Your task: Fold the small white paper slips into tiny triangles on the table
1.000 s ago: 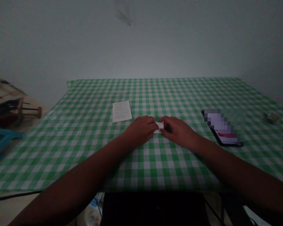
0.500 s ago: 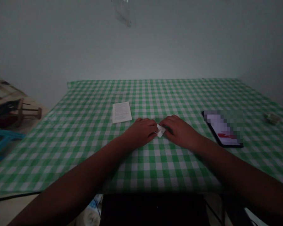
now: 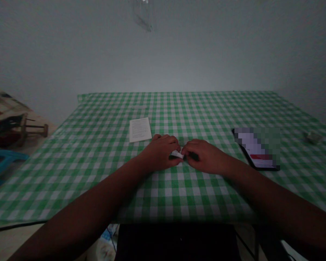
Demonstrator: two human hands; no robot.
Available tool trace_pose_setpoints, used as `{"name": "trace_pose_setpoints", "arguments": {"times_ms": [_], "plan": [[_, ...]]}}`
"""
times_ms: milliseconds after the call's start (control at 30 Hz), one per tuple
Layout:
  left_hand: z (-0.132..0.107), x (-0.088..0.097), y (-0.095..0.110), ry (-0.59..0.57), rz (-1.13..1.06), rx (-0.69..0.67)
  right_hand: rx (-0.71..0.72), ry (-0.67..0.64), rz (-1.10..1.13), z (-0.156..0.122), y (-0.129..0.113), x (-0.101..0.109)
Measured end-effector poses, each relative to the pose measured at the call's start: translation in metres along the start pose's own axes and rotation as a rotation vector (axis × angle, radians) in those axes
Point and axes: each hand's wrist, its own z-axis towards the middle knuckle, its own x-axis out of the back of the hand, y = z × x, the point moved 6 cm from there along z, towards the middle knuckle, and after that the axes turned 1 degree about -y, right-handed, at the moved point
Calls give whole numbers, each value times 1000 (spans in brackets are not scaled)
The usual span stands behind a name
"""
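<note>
My left hand (image 3: pixel 161 152) and my right hand (image 3: pixel 203 155) meet at the middle of the green-and-white checked table (image 3: pixel 97 174). Between their fingertips is a small folded white piece of paper (image 3: pixel 177 154), pinched from both sides and held just above the cloth. Both hands have their fingers curled closed on it. Most of the paper is hidden by the fingers.
A white printed sheet (image 3: pixel 140 129) lies flat just behind my left hand. A phone (image 3: pixel 256 148) with a lit screen lies to the right. A small pale object (image 3: pixel 313 136) sits near the right edge. Clutter and a blue item (image 3: pixel 2 159) stand on the floor to the left.
The small paper has been turned and drawn in tighter between the fingers; both hands shifted slightly toward me and closed further on it.
</note>
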Motion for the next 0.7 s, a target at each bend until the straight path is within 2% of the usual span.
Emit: {"name": "trace_pose_setpoints", "arguments": {"times_ms": [167, 333, 533, 700], "plan": [[1, -5, -6, -12, -49, 16, -26, 2, -74, 0, 3, 4], [1, -4, -11, 23, -128, -12, 10, 21, -96, 1, 7, 4], [0, -4, -11, 16, -194, -66, 49, 32, -64, 2, 13, -1], [0, -2, -14, 31, -159, -31, 27, 34, -12, 3, 15, 0]]}}
